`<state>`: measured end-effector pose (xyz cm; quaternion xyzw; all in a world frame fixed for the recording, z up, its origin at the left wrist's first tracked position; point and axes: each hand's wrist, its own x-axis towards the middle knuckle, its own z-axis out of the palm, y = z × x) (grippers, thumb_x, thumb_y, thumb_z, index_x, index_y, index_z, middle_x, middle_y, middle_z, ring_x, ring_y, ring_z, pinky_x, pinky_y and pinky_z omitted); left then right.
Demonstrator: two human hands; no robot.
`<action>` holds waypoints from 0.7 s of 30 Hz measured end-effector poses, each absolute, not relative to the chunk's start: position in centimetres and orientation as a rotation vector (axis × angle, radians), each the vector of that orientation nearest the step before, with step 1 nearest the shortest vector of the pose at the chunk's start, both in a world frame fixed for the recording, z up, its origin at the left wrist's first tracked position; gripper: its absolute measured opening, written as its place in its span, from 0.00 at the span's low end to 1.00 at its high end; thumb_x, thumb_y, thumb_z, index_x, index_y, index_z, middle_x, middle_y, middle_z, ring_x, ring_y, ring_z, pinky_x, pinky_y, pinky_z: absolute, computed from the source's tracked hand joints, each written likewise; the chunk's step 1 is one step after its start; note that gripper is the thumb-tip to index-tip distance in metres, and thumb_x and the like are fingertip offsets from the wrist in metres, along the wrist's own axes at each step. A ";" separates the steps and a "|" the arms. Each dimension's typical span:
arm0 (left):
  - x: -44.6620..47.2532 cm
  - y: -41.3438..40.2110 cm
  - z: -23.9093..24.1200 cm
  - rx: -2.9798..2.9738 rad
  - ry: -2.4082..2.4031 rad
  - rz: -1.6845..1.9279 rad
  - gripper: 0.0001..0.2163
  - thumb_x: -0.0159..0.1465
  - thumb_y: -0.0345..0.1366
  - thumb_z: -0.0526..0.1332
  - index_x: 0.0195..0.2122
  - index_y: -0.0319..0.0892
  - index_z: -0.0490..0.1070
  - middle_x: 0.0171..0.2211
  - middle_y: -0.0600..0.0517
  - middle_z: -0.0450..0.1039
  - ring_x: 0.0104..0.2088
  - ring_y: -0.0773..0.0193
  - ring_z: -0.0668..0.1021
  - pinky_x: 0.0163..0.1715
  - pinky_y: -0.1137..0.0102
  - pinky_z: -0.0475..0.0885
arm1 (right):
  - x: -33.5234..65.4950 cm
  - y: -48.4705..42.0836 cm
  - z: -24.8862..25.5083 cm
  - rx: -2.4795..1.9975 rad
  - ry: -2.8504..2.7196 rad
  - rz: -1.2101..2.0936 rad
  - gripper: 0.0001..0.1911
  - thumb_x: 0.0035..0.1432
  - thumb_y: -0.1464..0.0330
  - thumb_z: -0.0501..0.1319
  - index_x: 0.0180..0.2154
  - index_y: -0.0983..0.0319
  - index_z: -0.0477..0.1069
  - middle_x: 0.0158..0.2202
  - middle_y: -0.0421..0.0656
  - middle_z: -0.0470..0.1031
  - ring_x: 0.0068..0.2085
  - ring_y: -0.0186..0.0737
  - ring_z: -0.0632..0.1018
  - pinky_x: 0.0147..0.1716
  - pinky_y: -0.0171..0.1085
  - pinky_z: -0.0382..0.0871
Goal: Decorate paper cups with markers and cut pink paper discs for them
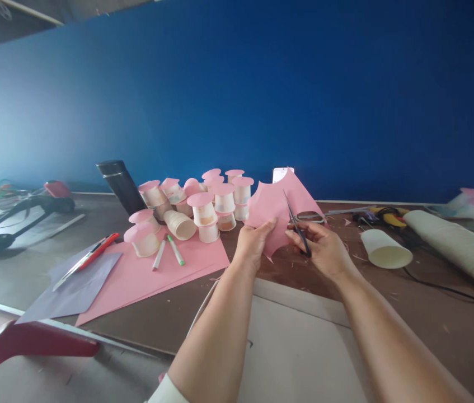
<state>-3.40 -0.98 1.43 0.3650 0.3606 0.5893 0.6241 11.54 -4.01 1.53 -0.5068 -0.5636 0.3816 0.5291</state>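
Note:
My left hand (254,242) pinches the lower left edge of a pink paper piece (276,206) held up above the brown table (169,313). My right hand (323,246) grips small black scissors (297,225), whose blades point up into the paper's lower edge. The paper has curved cut-outs along its sides. Just left of my hands stands a cluster of several small cups with pink paper lids (203,204).
A large pink sheet (156,271) with two pens lies at left, beside a grey sheet (77,288) and a red-handled knife (92,257). A dark flask (121,186) stands behind. At right lie a paper cup (385,249), a cup stack (457,243), cables and a glue gun (388,215).

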 end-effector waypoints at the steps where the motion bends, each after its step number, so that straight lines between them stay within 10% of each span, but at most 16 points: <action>1: -3.4 -1.0 1.4 0.839 0.832 1.350 0.19 0.47 0.42 0.73 0.35 0.33 0.78 0.32 0.42 0.80 0.35 0.53 0.81 0.39 0.62 0.75 | 11.5 -4.0 1.6 -1.213 -1.348 0.911 0.19 0.45 0.56 0.71 0.37 0.59 0.75 0.23 0.39 0.71 0.24 0.34 0.70 0.23 0.34 0.62; 21: -3.7 -0.6 1.0 0.849 0.791 1.349 0.21 0.49 0.42 0.72 0.40 0.33 0.77 0.33 0.42 0.80 0.34 0.55 0.81 0.39 0.64 0.76 | 11.5 -4.2 1.8 -1.200 -1.363 0.893 0.20 0.45 0.55 0.71 0.38 0.60 0.77 0.24 0.39 0.72 0.25 0.34 0.72 0.25 0.34 0.66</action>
